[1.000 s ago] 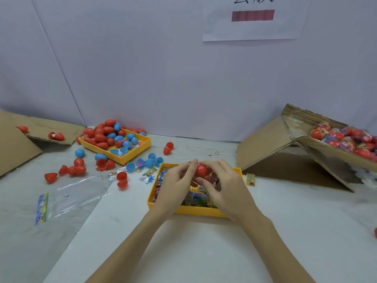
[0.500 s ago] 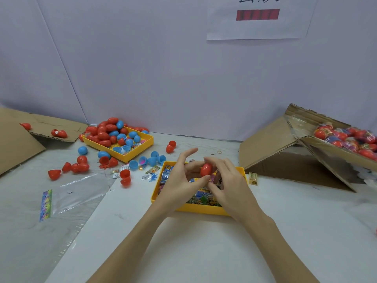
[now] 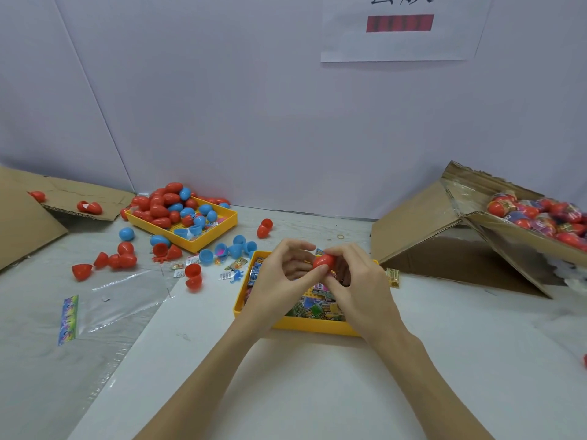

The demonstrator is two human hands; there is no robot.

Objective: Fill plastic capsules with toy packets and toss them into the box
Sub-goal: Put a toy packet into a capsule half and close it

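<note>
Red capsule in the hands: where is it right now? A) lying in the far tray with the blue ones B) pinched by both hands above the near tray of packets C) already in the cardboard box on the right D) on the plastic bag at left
B: the left hand and right hand both pinch the red capsule over the near tray of packets.

Red capsule (image 3: 324, 260) pinched between both hands above a yellow tray (image 3: 314, 325) of multicoloured packets (image 3: 313, 308); far left of the left hand (image 3: 279, 281), a second yellow tray (image 3: 219, 231) heaped red and blue; brown cardboard box (image 3: 422, 223) to the right.
</note>
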